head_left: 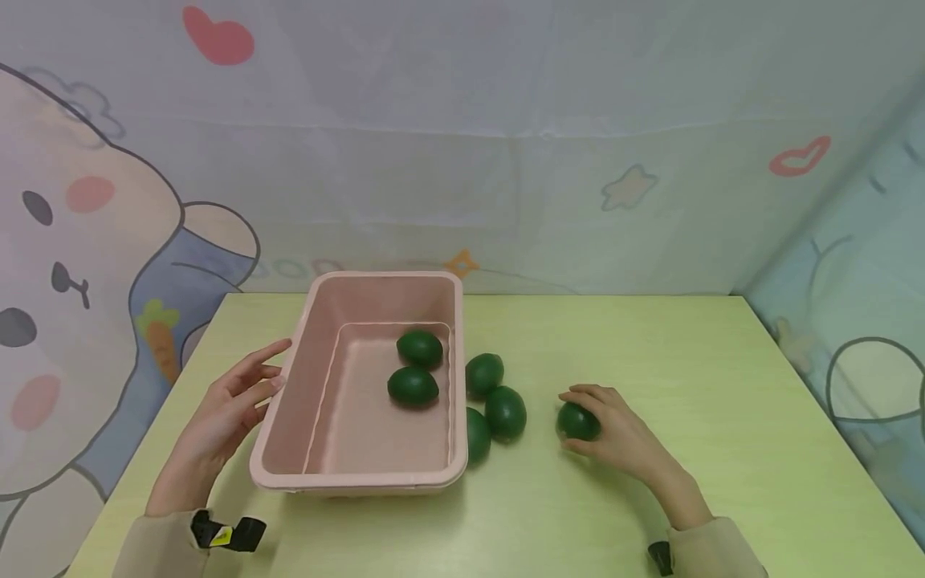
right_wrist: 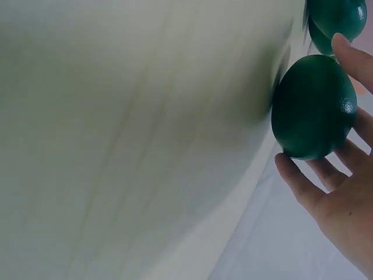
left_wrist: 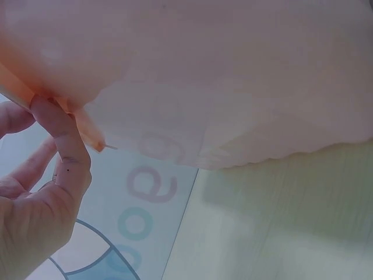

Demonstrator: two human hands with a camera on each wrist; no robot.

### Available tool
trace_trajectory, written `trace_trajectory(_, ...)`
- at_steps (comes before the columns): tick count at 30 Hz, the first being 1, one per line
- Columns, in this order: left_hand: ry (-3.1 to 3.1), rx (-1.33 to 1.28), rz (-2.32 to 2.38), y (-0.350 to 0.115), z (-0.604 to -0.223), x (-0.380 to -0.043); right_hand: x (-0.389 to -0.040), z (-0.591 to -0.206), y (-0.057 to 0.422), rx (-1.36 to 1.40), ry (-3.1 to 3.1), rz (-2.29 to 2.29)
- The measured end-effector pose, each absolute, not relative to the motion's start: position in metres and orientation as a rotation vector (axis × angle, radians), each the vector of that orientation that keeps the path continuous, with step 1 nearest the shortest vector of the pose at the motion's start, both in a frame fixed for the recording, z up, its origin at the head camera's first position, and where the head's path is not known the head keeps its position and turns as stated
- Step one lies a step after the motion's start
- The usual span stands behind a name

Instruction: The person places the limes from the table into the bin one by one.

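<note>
currently, the right hand [head_left: 617, 433] has its fingers and thumb curled round a dark green fruit [head_left: 576, 422], a gap just as wide as the fruit, low over the pale yellow-green table [head_left: 665, 345]; whether the fruit touches the surface i cannot tell. the left hand [head_left: 227, 413] is loosely spread, fingertips resting against the left rim of a pink bin [head_left: 357, 482]. between the held fruit and that bin lie three loose green fruits [head_left: 506, 415], clustered by the bin's right wall, which partly hides two of them; cluster and wall both stand in the way on that side. inside the bin, two more fruits [head_left: 413, 388] sit close together, toward the right wall. a black wrist strap [head_left: 249, 534] with a yellow patch circles the left sleeve. behind the table hangs a printed cloth [head_left: 462, 177] with hearts, a star and a cartoon animal.
</note>
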State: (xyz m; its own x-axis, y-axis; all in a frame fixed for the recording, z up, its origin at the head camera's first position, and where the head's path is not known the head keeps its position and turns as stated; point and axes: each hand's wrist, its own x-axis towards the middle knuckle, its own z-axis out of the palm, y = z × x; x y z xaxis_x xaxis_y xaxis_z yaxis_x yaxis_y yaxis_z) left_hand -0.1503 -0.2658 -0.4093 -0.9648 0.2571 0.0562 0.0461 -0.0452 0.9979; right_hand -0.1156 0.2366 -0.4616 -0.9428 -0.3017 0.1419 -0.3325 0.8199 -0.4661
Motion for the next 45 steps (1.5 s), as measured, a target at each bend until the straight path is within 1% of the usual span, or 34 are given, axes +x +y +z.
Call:
trace_trajectory(15,2.049,0.328,2.154,-0.265,-0.410,-0.151,-0.115,-0.461,0.238,0.478,-2.943,0.753)
trace_trajectory(23,2.020,0.368,2.173,-0.266,-0.410,-0.150,-0.114,-0.462,0.238,0.474,-2.934,0.750)
trace_trajectory(45,2.002,0.372,2.192,-0.266,-0.409,-0.150,-0.120,-0.444,0.230,0.536,-2.845,0.756)
